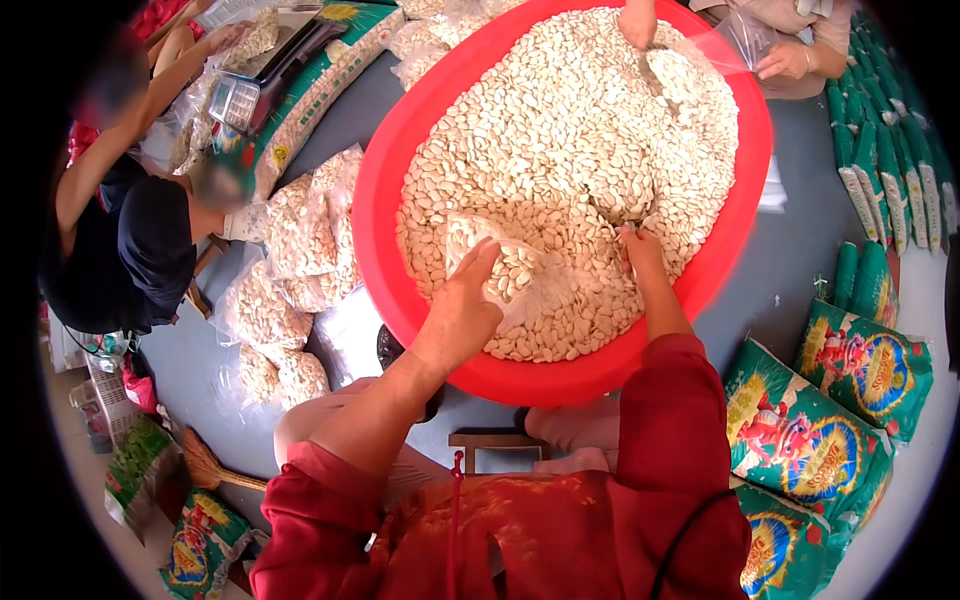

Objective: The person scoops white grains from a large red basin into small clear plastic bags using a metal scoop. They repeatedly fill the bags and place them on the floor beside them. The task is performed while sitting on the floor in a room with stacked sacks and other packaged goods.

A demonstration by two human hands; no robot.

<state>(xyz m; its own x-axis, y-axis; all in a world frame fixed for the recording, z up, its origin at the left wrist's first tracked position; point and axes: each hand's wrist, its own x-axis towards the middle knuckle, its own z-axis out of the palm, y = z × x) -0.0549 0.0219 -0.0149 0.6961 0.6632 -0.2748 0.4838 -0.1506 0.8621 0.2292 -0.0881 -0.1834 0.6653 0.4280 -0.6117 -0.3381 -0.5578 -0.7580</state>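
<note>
A large red plastic tub (379, 217) before me holds a deep bed of pale pumpkin seeds (517, 142). My left hand (466, 296) grips a clear plastic bag (517, 270) partly filled with seeds, low inside the tub at its near left. To the right, my right hand (642, 249) is closed at the near edge of a seed-heaped scoop (621, 196). Seeds cover most of that scoop, so its shape is largely hidden. The bag's mouth, between my hands, is hard to make out.
Across the tub, another person's hand (637, 26) works a scoop while the other (784, 60) holds a clear bag. Filled bags (300, 232) lie left, near a seated person (150, 240) and a scale (240, 97). Green printed sacks (802, 427) lie right; a broom (214, 465) lies lower left.
</note>
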